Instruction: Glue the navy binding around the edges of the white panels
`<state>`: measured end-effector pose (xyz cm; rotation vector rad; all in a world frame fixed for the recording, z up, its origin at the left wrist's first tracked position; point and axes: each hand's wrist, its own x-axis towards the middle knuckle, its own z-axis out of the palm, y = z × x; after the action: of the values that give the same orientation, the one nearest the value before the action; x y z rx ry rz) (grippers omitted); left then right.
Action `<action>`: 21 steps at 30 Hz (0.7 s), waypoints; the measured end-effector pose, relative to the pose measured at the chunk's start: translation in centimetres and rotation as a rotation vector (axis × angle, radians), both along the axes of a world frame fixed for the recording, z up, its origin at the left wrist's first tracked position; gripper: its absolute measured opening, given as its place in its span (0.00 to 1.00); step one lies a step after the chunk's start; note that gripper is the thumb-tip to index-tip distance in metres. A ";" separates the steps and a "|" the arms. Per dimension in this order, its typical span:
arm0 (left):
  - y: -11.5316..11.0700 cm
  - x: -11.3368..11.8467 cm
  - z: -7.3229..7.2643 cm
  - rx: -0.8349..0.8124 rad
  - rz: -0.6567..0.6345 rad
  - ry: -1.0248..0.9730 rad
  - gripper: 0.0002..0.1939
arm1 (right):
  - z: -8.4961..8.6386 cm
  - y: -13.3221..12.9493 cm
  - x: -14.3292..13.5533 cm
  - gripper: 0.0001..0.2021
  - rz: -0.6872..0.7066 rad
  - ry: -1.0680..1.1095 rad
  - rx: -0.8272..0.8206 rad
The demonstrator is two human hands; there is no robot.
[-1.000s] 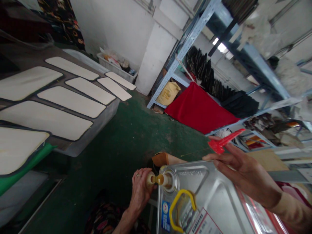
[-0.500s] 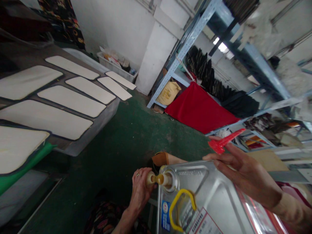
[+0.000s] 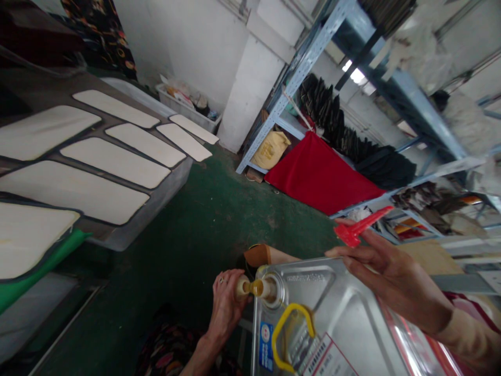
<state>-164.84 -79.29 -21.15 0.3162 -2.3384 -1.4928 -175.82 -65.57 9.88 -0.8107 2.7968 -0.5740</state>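
Note:
My left hand is wrapped round a small pale bottle, most of which the fingers hide. The bottle's mouth is held up against the spout of a large silver metal can. Amber liquid runs between spout and bottle. Tilted toward the left, the can has a folding yellow handle and paper labels on its top. My right hand grips the can's upper edge. Between its fingers sticks up a red pointed nozzle cap.
At left a grey table bears several cream flat panels. A blue metal shelf with dark stacked pieces and a red cloth stands at right. A white bin sits by the wall, on the green floor.
Both hands, the bottle and the can stay almost where they were. Liquid still runs between spout and bottle.

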 end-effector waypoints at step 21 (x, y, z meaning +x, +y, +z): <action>0.1 -0.2 0.1 0.007 0.005 -0.007 0.22 | 0.0 0.2 -0.1 0.24 0.001 0.001 0.003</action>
<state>-164.99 -79.14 -21.03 0.3294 -2.3364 -1.4995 -175.90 -65.34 9.84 -0.8112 2.7972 -0.5693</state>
